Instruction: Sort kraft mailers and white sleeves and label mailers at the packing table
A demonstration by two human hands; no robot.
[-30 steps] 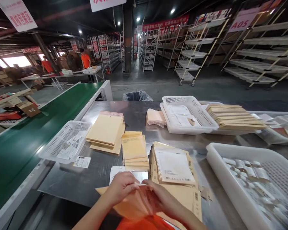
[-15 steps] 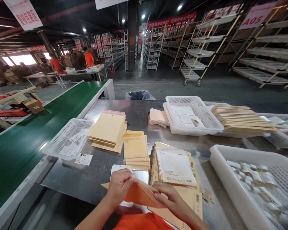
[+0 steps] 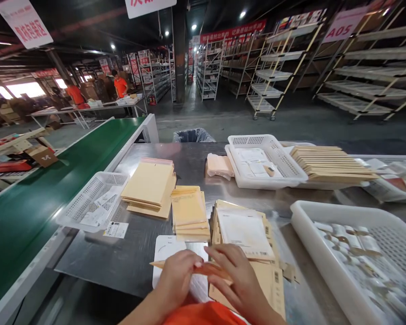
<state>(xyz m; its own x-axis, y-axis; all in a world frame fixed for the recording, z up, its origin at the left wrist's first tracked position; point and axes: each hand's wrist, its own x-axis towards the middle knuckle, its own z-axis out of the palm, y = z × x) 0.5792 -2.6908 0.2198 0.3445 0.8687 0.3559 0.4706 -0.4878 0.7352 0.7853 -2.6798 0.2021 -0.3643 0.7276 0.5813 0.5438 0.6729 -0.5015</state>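
Envelope: I find the tan-orange envelope (image 3: 210,269) low in my feed, between the hands, seen nearly edge-on, a thin pointed end jutting left past the knuckles; it looks like light, matte paper.
Just changed: half a second ago it showed a broad face, pinched at both sides; now it has flattened and the right fingers have fanned apart. I judge the left grip bears most of the hold.
Left hand (image 3: 177,274): curled tight, thumb and fingers pinching the envelope.
Right hand (image 3: 238,279): loosely spread about the envelope's right end; I cannot tell whether it touches.
White card (image 3: 165,245): flat, round-cornered, just beyond the left hand.
Yellow mailers (image 3: 189,212): a stack of creased rectangles beyond the card.
White-topped mailers (image 3: 246,232): layered, square-edged, beyond the right hand.
Rigid plastic tray (image 3: 302,225): far right, holding small pale rolls (image 3: 370,246).
Metal table (image 3: 94,257): dark, scuffed, glossy.
Conveyor belt (image 3: 76,158): smooth green strip along the left.
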